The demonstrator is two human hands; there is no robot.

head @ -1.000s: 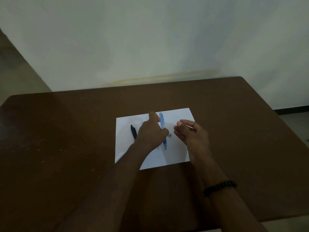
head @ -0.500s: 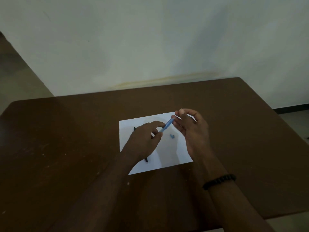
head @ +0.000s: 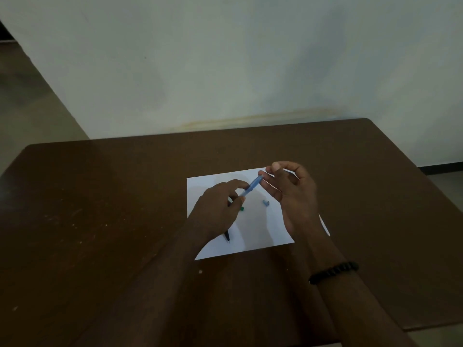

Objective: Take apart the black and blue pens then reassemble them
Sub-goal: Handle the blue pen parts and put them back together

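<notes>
Over a white sheet of paper point(head: 260, 236) on a brown desk point(head: 100, 221), you hold the blue pen point(head: 251, 187) in the air between both hands, slanting up to the right. Your left hand point(head: 218, 209) grips its lower end with curled fingers; your right hand point(head: 293, 194) pinches the upper end between thumb and fingertips, the other fingers loosely bent. The black pen point(head: 227, 236) lies on the paper, mostly hidden under your left hand, only its tip showing. A small blue part point(head: 266, 202) rests on the sheet between your hands, a small green piece point(head: 242, 209) just beside your left hand. A black beaded bracelet point(head: 333, 271) circles your right wrist.
</notes>
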